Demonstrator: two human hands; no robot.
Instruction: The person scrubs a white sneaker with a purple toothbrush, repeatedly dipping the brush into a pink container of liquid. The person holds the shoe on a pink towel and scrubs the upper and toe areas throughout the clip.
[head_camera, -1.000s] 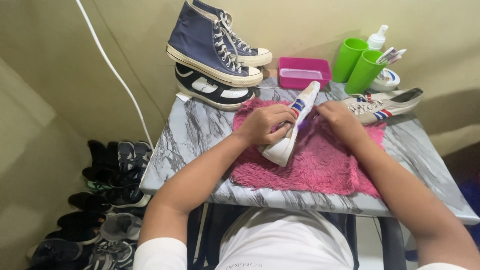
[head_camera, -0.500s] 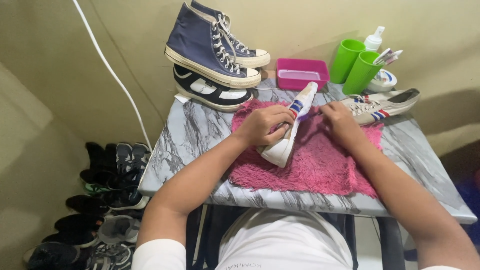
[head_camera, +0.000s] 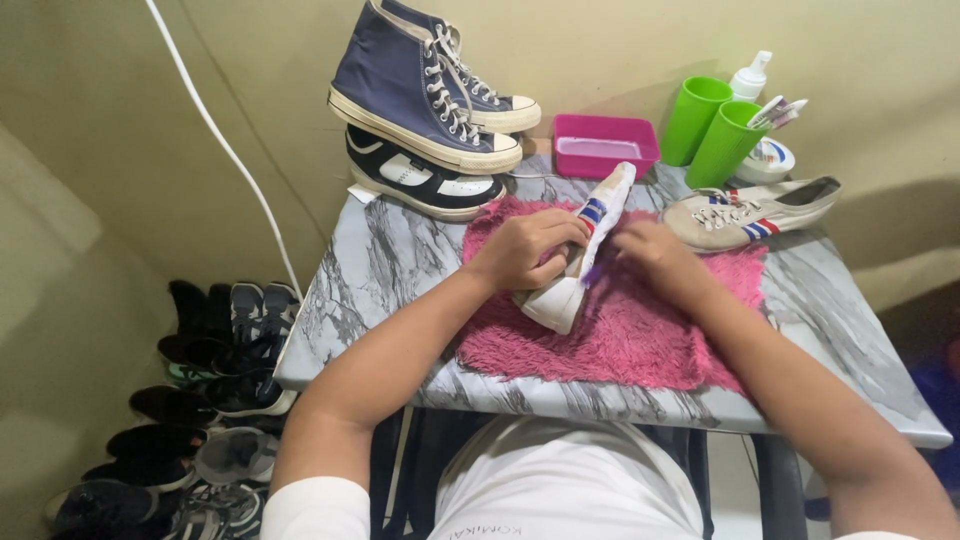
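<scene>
A white low sneaker (head_camera: 590, 240) with blue and red stripes lies on its side on a pink shaggy mat (head_camera: 620, 330). My left hand (head_camera: 525, 250) grips it around the middle. My right hand (head_camera: 645, 250) presses against the shoe's side and holds a small purple brush (head_camera: 594, 272), of which only the tip shows. The matching white sneaker (head_camera: 750, 213) rests at the mat's far right corner.
A marbled grey table (head_camera: 380, 270) carries stacked navy high-tops (head_camera: 425, 85), a black-and-white shoe (head_camera: 420, 185), a pink tub (head_camera: 605, 145), two green cups (head_camera: 715, 130), a white spray bottle (head_camera: 750, 75) and a small round dish (head_camera: 772, 160). Several dark shoes (head_camera: 215, 380) line the floor at left.
My right hand has slid left and toward me along the shoe's side, and the purple brush tip now shows below my left hand. The left hand keeps its grip.
</scene>
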